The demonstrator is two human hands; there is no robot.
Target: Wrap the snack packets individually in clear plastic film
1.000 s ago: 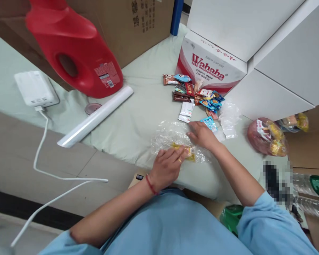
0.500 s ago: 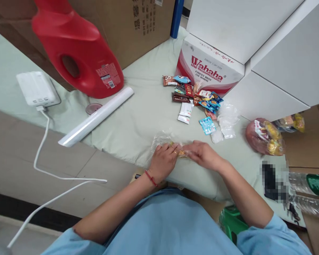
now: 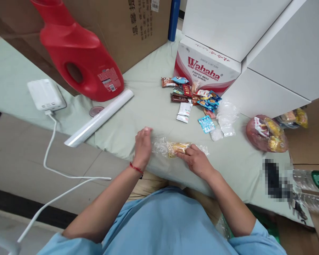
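Observation:
A small yellow snack in clear plastic wrap (image 3: 175,148) lies near the front edge of the cloth-covered surface. Crinkled clear film sticks out from both of its ends. My right hand (image 3: 198,162) is closed on the snack's right part, fingers bent over the wrap. My left hand (image 3: 143,147), with a red cord at the wrist, stands on its edge just left of the film. Its fingers are extended and it holds nothing. Beyond the hands lie a light blue packet (image 3: 206,124) and a white sachet (image 3: 184,112).
A pile of wrapped snacks (image 3: 186,91) sits before the Wahaha box (image 3: 207,71). Clear plastic wraps (image 3: 227,118) lie beside it. At left are a red jug (image 3: 82,63), a white roll (image 3: 99,118) and a power bank (image 3: 46,95). A pinkish round bundle (image 3: 255,132) stands at right.
My left hand has come off the wrapped snack and moved left. My right hand has shifted onto the snack, which now shows more fully. The view has turned slightly.

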